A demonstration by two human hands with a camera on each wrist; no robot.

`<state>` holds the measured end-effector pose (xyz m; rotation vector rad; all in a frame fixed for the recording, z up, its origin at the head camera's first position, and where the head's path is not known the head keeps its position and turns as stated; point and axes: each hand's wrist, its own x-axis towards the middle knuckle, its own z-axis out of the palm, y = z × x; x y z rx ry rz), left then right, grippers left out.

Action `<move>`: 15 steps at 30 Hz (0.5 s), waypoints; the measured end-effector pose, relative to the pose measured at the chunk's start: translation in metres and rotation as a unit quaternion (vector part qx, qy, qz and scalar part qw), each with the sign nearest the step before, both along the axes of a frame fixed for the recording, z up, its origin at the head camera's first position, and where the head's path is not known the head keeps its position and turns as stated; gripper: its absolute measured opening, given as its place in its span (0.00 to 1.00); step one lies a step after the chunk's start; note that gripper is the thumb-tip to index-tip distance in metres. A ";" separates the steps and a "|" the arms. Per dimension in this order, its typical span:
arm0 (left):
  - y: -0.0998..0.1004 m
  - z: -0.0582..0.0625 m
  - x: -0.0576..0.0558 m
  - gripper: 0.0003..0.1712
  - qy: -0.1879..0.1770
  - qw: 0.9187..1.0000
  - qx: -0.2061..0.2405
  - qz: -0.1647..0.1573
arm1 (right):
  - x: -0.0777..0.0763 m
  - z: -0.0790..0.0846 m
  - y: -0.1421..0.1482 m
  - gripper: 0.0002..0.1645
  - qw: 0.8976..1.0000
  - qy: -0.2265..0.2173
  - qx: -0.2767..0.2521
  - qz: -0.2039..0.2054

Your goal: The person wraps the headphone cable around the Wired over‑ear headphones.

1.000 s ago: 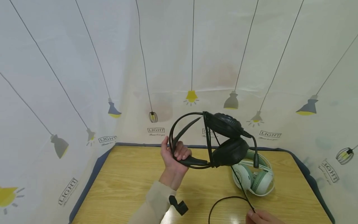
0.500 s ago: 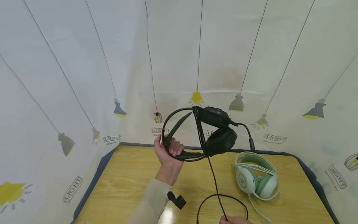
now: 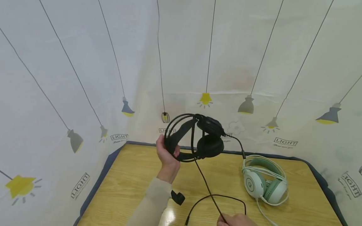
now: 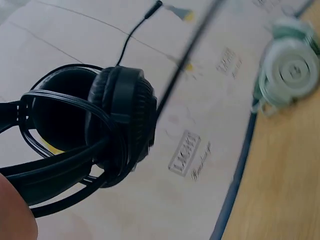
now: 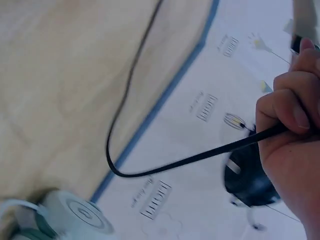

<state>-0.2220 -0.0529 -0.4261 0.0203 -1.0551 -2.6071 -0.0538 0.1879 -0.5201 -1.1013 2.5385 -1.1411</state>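
Observation:
My left hand (image 3: pixel 167 157) grips a black headset (image 3: pixel 210 146) by its headband, above the table. The two ear cups point right, and loops of cable are wound around the band and cups. A thin boom microphone (image 3: pixel 241 147) sticks out to the right. From the headset a black cable (image 3: pixel 208 188) runs down to my right hand (image 3: pixel 237 220), low in the head view, which pinches it between thumb and curled fingers. The right wrist view shows that cable (image 5: pixel 200 156) leaving the fist and bending away in a wide curve.
White and green headphones (image 3: pixel 254 185) with their own pale cable lie at the right of the wooden table (image 3: pixel 133 175). Behind the table hangs a pale cloth (image 3: pixel 181 62) printed with lamps. A black clip (image 3: pixel 178 198) sits on the left sleeve.
The headset has shifted left and turned slightly in my left hand's grip. My right hand has moved left with the cable. The head view has swung a little left.

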 end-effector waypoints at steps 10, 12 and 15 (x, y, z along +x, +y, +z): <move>-0.011 -0.020 0.001 0.24 0.043 0.973 -0.219 0.062 | -0.016 0.062 0.028 0.19 0.985 0.137 -0.085 -0.054; -0.011 -0.020 0.001 0.25 0.073 0.964 -0.248 0.067 | -0.020 0.071 0.035 0.20 0.978 0.175 -0.090 -0.075; -0.011 -0.018 0.001 0.26 0.101 0.954 -0.278 0.053 | -0.027 0.083 0.046 0.22 0.962 0.233 -0.095 -0.109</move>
